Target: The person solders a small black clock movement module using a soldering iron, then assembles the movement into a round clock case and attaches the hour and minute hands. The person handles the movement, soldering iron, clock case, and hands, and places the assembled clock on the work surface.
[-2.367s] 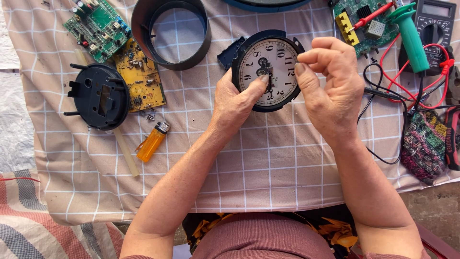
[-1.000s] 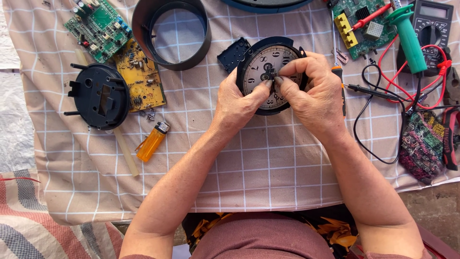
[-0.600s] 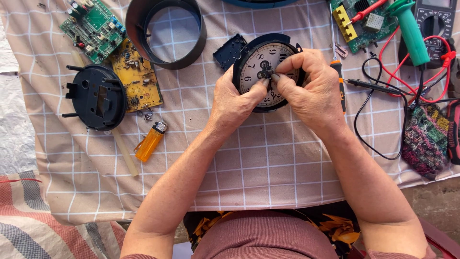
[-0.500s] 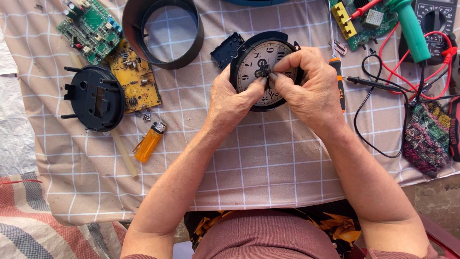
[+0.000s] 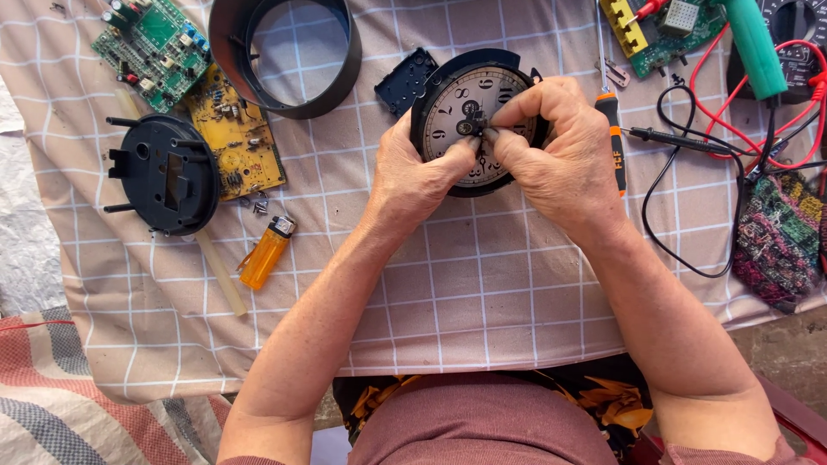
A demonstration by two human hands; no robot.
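A round black-rimmed clock face (image 5: 457, 102) with dark numerals lies on the checked cloth near the top middle. My left hand (image 5: 418, 176) holds its lower left edge, thumb reaching toward the centre. My right hand (image 5: 556, 155) covers the clock's right side, its fingertips pinching the small hands at the centre of the dial. The fingertips of both hands almost touch there.
A black ring bezel (image 5: 284, 52), a black round back cover (image 5: 168, 176), a yellow circuit board (image 5: 237, 133) and a green one (image 5: 155, 47) lie left. An orange lighter (image 5: 265, 257) sits below them. An orange-handled screwdriver (image 5: 613, 138), probe leads (image 5: 680, 142) and a multimeter (image 5: 797, 26) lie right.
My right hand came down from the clock's rim onto the dial centre, where its fingers now pinch the clock hands. The left hand has kept its hold. The view shifted slightly.
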